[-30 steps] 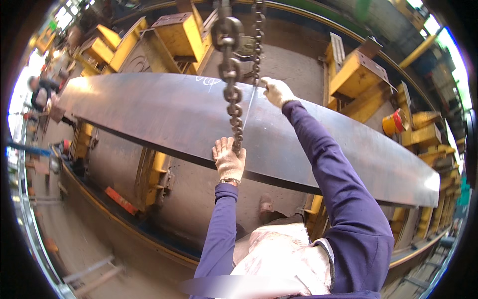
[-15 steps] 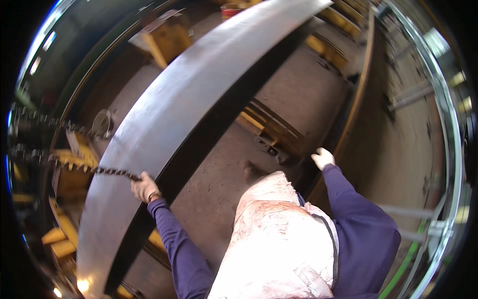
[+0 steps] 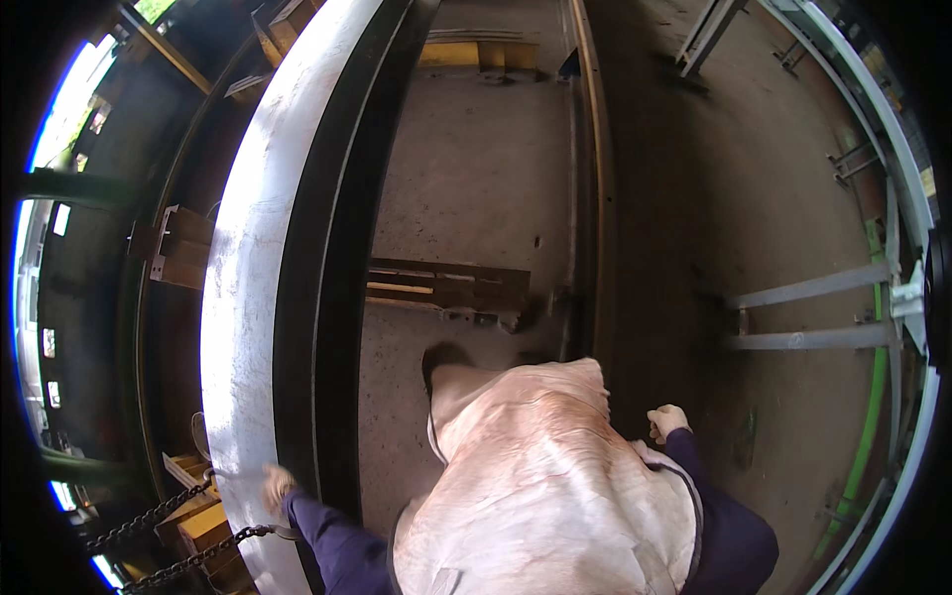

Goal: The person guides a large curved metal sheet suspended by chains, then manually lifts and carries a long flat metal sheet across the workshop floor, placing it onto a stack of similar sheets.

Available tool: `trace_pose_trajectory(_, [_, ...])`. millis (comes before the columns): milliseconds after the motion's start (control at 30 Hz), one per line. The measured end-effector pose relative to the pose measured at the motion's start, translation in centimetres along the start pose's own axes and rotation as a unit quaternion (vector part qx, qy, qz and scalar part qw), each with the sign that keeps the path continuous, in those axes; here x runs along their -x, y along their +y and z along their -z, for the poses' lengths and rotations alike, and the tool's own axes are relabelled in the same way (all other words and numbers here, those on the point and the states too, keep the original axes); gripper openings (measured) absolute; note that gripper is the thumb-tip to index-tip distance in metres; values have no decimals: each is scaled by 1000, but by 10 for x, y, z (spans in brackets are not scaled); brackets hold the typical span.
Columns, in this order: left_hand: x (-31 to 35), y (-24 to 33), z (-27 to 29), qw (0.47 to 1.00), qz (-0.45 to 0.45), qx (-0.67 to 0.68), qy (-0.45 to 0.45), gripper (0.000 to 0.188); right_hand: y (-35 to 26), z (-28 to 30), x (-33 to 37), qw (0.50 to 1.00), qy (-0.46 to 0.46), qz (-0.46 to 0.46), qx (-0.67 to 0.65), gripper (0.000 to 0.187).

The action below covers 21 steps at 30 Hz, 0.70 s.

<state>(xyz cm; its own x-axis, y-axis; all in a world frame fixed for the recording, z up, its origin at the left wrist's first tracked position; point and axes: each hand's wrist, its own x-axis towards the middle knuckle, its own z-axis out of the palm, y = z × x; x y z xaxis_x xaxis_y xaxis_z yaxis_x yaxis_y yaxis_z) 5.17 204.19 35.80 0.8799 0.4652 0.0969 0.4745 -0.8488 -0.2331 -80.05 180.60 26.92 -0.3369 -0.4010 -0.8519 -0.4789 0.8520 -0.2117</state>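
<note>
A long steel beam (image 3: 243, 297), bright on its top face and dark on its side, runs up the left of the view. My left hand (image 3: 277, 486) is over the beam's near part, its fingers blurred; whether it touches the metal I cannot tell. Just below it, a dark chain (image 3: 193, 563) ends in a hook (image 3: 283, 533) at the beam. A second chain (image 3: 149, 518) meets the beam's left edge a little farther up. My right hand (image 3: 669, 422) hangs at my right side, fingers curled, with nothing visible in them.
Yellow-brown supports (image 3: 451, 288) lie crosswise on the floor beside the beam. A long rail (image 3: 595, 178) runs ahead on my right. Farther right stands a grey metal frame (image 3: 813, 339) with a green strip (image 3: 868, 416). A pale apron (image 3: 545, 476) covers my front.
My left hand has come off the chain it gripped. My view has turned, so the slanting beam now runs nearly straight ahead. My right hand has drawn back toward my side.
</note>
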Motion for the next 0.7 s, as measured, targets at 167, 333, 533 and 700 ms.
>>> trace_pose_trajectory(167, [101,191,73,954,-283,102,-6,94,-17,42,-41,991,122,41,-24,41])
trace_pose_trajectory(333, [193,344,135,913,-395,93,26,96,-133,79,-63,977,145,137,-78,54])
trace_pose_trajectory(533, [270,516,197,830,-530,144,100,100,-298,93,-121,965,94,225,-92,53])
trace_pose_trajectory(700, [361,678,268,801,-577,124,98,102,-421,143,-189,957,118,206,-169,55])
